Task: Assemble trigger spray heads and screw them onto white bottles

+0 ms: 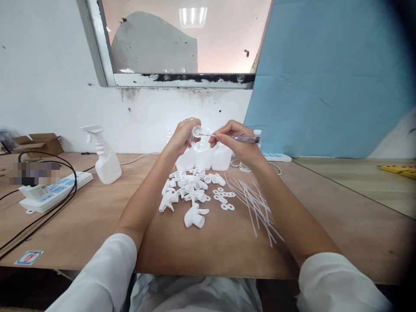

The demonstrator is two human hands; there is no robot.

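My left hand (185, 135) is closed around a white spray trigger head (196, 132), its round collar opening turned to the right. In my right hand (234, 136) is a slim tool with a clear handle (246, 139) and a thin metal tip, which reaches to the collar opening; its exact kind I cannot make out. Below the hands lies a pile of white trigger heads (190, 186), with a single trigger head (195, 216) nearer to me. Small white ring washers (223, 195) and thin white tubes (251, 203) lie to the right of the pile.
White bottles (203, 158) stand behind the pile. An assembled spray bottle (107, 158) stands at left, near a power strip (56, 190) with black cables. A cardboard box (40, 144) sits at the far left. A clear bottle (244, 167) and another power strip (276, 157) are behind my right arm.
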